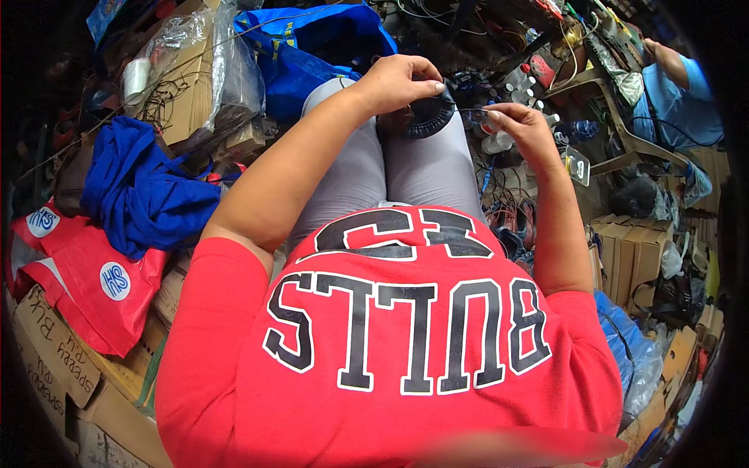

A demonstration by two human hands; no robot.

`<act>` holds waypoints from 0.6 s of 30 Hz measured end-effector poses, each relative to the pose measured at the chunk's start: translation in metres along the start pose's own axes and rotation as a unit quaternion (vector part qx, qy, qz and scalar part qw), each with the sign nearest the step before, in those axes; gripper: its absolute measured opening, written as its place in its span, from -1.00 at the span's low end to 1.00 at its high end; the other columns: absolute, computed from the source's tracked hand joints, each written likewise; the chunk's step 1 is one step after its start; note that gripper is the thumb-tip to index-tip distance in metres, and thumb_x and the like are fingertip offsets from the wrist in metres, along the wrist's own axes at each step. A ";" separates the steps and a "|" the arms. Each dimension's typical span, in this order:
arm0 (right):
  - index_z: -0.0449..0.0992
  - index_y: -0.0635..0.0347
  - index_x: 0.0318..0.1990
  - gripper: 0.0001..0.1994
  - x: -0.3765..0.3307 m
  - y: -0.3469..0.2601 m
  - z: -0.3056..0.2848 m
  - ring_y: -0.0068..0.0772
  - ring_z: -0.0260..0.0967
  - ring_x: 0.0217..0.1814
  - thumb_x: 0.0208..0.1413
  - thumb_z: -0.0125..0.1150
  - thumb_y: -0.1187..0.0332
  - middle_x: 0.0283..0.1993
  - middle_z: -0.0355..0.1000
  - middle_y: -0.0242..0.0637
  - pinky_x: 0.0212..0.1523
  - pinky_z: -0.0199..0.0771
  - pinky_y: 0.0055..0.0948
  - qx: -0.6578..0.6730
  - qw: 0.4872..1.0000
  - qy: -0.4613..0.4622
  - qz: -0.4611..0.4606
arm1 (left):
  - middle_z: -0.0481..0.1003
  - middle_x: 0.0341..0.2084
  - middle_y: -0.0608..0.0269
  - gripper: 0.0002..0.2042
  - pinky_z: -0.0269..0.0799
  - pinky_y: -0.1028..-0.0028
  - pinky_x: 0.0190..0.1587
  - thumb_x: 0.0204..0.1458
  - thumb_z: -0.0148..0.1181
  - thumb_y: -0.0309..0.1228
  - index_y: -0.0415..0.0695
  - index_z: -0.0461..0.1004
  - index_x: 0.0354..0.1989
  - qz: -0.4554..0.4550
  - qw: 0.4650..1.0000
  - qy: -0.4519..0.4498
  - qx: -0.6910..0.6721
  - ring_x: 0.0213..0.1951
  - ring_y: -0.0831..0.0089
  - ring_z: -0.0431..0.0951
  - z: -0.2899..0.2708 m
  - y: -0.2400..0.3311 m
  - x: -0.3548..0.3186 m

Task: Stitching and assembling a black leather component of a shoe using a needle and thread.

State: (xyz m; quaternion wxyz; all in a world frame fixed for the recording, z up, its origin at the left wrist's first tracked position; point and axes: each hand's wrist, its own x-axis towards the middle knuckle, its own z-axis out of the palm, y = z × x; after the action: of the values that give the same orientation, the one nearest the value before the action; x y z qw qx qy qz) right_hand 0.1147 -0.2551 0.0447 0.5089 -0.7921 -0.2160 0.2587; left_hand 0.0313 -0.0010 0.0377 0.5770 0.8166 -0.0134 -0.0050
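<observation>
- Two bare hands meet over the lap of a seated person in a red printed jersey (406, 351) and grey trousers (390, 168), amid heaped clutter.
- A crumpled blue cloth (140, 187) lies at nine o'clock, atop red plastic bags (86, 281) and flattened brown cardboard boxes (55, 351).
- A blue carrier bag (312, 47) sits at twelve o'clock; another person's blue-sleeved arm (679, 86) shows at two o'clock.
- The dark, ribbed, curved shoe piece (431, 117) rests on the knees, just past the frame's centre toward twelve o'clock.
- The left hand (398, 78) is curled nearly closed, fingertips pinching the piece's upper edge.
- The right hand (524, 129), at one o'clock, has thumb and forefinger pressed together on a thin thread or needle (476, 111), too fine to tell which.
- Judged from this, the step is hand-stitching, mid-pull; the next move likely calls for a steady draw while the left grip holds firm.
</observation>
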 end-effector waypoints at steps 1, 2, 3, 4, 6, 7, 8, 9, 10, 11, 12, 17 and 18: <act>0.56 0.28 -0.19 -0.77 0.000 -0.003 -0.003 -0.68 0.31 -0.35 0.05 0.22 0.34 -0.36 0.48 -0.43 -0.28 0.30 -0.65 -0.002 1.000 0.003 0.007 | 0.53 -0.37 0.26 -0.75 0.41 0.56 -0.22 -0.01 0.22 -0.31 -0.17 0.52 -0.20 0.003 1.000 -0.001 0.000 -0.29 0.58 0.48 0.002 -0.001 0.003; 0.56 0.27 -0.21 -0.78 0.000 -0.007 -0.004 -0.68 0.28 -0.38 0.04 0.24 0.34 -0.38 0.47 -0.44 -0.32 0.28 -0.65 0.025 1.000 0.001 0.008 | 0.52 -0.41 0.29 -0.77 0.40 0.56 -0.23 -0.02 0.24 -0.30 -0.17 0.52 -0.26 0.000 1.000 -0.012 -0.026 -0.31 0.58 0.47 0.003 -0.002 0.006; 0.57 0.27 -0.23 -0.79 0.000 -0.011 -0.003 -0.68 0.26 -0.41 0.02 0.26 0.33 -0.41 0.45 -0.44 -0.36 0.26 -0.64 0.045 0.999 0.018 0.018 | 0.50 -0.46 0.31 -0.78 0.38 0.57 -0.24 -0.03 0.25 -0.29 -0.18 0.52 -0.32 -0.016 0.998 -0.038 -0.053 -0.34 0.59 0.46 0.003 -0.002 0.008; 0.57 0.24 -0.30 -0.83 0.000 -0.014 0.000 -0.65 0.26 -0.41 0.00 0.28 0.34 -0.43 0.44 -0.42 -0.36 0.24 -0.64 0.074 0.997 0.015 0.014 | 0.50 -0.46 0.31 -0.78 0.38 0.57 -0.24 -0.03 0.25 -0.29 -0.18 0.52 -0.32 -0.002 0.998 -0.024 -0.051 -0.34 0.59 0.46 0.004 -0.003 0.010; 0.56 0.22 -0.31 -0.85 0.000 -0.019 0.016 -0.64 0.28 -0.38 0.01 0.27 0.35 -0.41 0.44 -0.41 -0.32 0.26 -0.63 0.157 0.987 0.004 -0.020 | 0.43 -0.53 0.39 -0.78 0.33 0.61 -0.27 -0.04 0.27 -0.27 -0.19 0.47 -0.41 0.048 0.997 -0.016 0.061 -0.40 0.63 0.40 0.003 -0.005 0.013; 0.55 0.20 -0.32 -0.87 0.001 -0.021 0.027 -0.62 0.30 -0.35 0.02 0.26 0.35 -0.39 0.44 -0.40 -0.29 0.27 -0.62 0.227 0.973 0.027 -0.035 | 0.43 -0.53 0.39 -0.78 0.33 0.61 -0.27 -0.04 0.27 -0.27 -0.19 0.47 -0.41 0.049 0.997 -0.017 0.060 -0.40 0.63 0.40 0.003 -0.007 0.013; 0.51 0.19 -0.36 -0.85 0.001 -0.022 0.038 -0.57 0.33 -0.30 0.05 0.25 0.30 -0.36 0.44 -0.37 -0.21 0.33 -0.55 0.311 0.949 0.023 -0.044 | 0.41 -0.54 0.42 -0.77 0.30 0.61 -0.29 -0.03 0.26 -0.26 -0.18 0.46 -0.40 0.037 0.997 -0.057 0.019 -0.41 0.66 0.37 0.002 -0.009 0.013; 0.45 0.19 -0.32 -0.80 0.005 -0.023 0.053 -0.50 0.36 -0.30 0.11 0.17 0.23 -0.35 0.45 -0.33 -0.15 0.38 -0.44 0.402 0.912 0.028 -0.078 | 0.39 -0.55 0.45 -0.77 0.28 0.61 -0.32 -0.02 0.26 -0.25 -0.17 0.45 -0.40 0.026 0.995 -0.097 -0.022 -0.42 0.68 0.34 0.002 -0.011 0.012; 0.42 0.17 -0.32 -0.79 0.007 -0.025 0.062 -0.49 0.35 -0.35 0.14 0.12 0.21 -0.40 0.42 -0.34 -0.16 0.40 -0.40 0.446 0.891 0.045 -0.072 | 0.37 -0.56 0.48 -0.77 0.25 0.62 -0.34 -0.01 0.25 -0.25 -0.16 0.44 -0.40 0.021 0.989 -0.129 -0.065 -0.43 0.70 0.31 0.002 -0.014 0.010; 0.38 0.15 -0.31 -0.77 0.009 -0.027 0.069 -0.47 0.34 -0.39 0.17 0.07 0.18 -0.45 0.39 -0.35 -0.17 0.42 -0.36 0.491 0.866 0.045 -0.082 | 0.38 -0.56 0.48 -0.77 0.23 0.60 -0.35 0.00 0.23 -0.24 -0.16 0.45 -0.42 0.026 0.986 -0.150 -0.071 -0.43 0.69 0.30 0.002 -0.017 0.008; 0.38 0.15 -0.31 -0.77 0.010 -0.030 0.071 -0.47 0.34 -0.39 0.17 0.07 0.18 -0.45 0.39 -0.35 -0.17 0.42 -0.36 0.492 0.866 0.061 -0.065 | 0.41 -0.56 0.44 -0.76 0.26 0.58 -0.32 -0.02 0.24 -0.23 -0.17 0.47 -0.43 0.011 0.987 -0.145 -0.062 -0.43 0.67 0.34 0.000 -0.020 0.005; 0.32 0.07 -0.39 -0.81 -0.006 -0.076 0.001 -0.59 -0.04 -0.59 0.21 -0.01 0.22 -0.62 0.05 -0.50 -0.47 0.11 -0.53 0.485 0.852 -0.017 -0.198 | 0.44 -0.59 0.45 -0.79 0.26 0.59 -0.33 -0.03 0.23 -0.24 -0.13 0.51 -0.49 -0.055 0.986 -0.048 -0.152 -0.45 0.69 0.36 -0.022 -0.035 -0.007; 0.31 0.07 -0.40 -0.81 -0.015 -0.090 -0.026 -0.60 -0.09 -0.57 0.19 0.01 0.22 -0.61 0.01 -0.52 -0.47 0.07 -0.55 0.474 0.853 0.024 -0.216 | 0.39 -0.58 0.52 -0.82 0.20 0.63 -0.26 0.01 0.18 -0.27 -0.10 0.49 -0.48 -0.042 0.982 -0.041 -0.178 -0.44 0.73 0.32 -0.026 -0.036 -0.007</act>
State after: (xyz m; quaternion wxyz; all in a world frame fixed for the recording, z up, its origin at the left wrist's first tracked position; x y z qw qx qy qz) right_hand 0.1121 -0.2471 0.1394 0.8708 -0.3940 -0.2208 0.1941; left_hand 0.0252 0.0358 0.0119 0.7116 0.6996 -0.0016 -0.0648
